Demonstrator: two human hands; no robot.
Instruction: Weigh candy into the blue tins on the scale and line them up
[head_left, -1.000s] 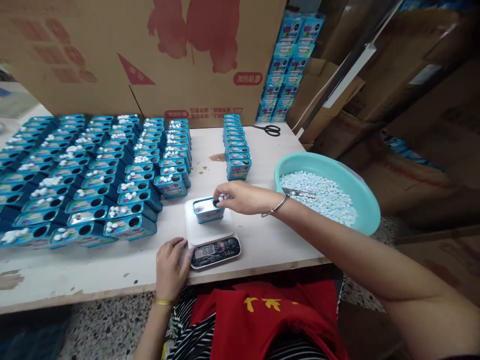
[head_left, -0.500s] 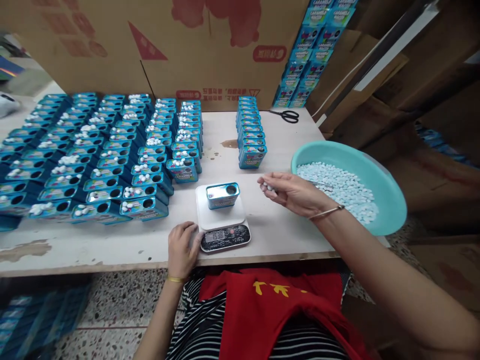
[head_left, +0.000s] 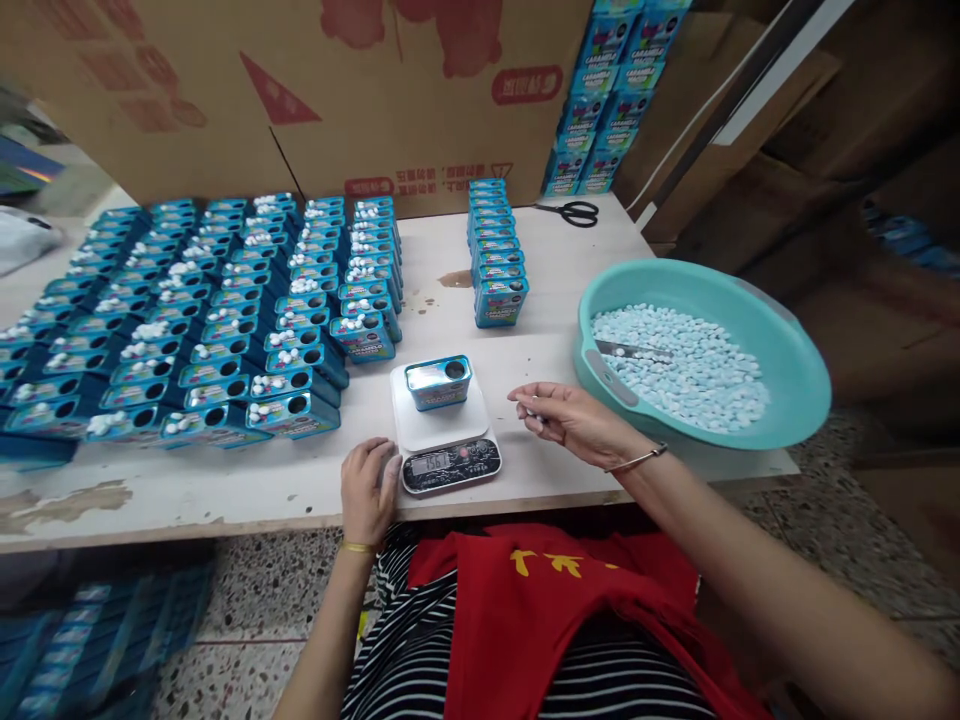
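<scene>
We see a small tin [head_left: 438, 381] standing on a white scale [head_left: 444, 432] near the table [head_left: 225, 490] edge. Our left hand [head_left: 367, 490] rests against the scale's left side. Our right hand [head_left: 576, 422] hovers to its right, fingers curled around a few pale candies, just beside a teal basin [head_left: 787, 350] of more candies. Rows of open tins [head_left: 187, 310] fill the left

White worktable [head_left: 540, 340], rows of blue tins [head_left: 187, 310], scale [head_left: 444, 432], teal basin [head_left: 787, 345], scissors [head_left: 571, 212]

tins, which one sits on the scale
The lone tin on the white scale, between the left hand and right hand. All other tins stand in rows on the table.
</scene>
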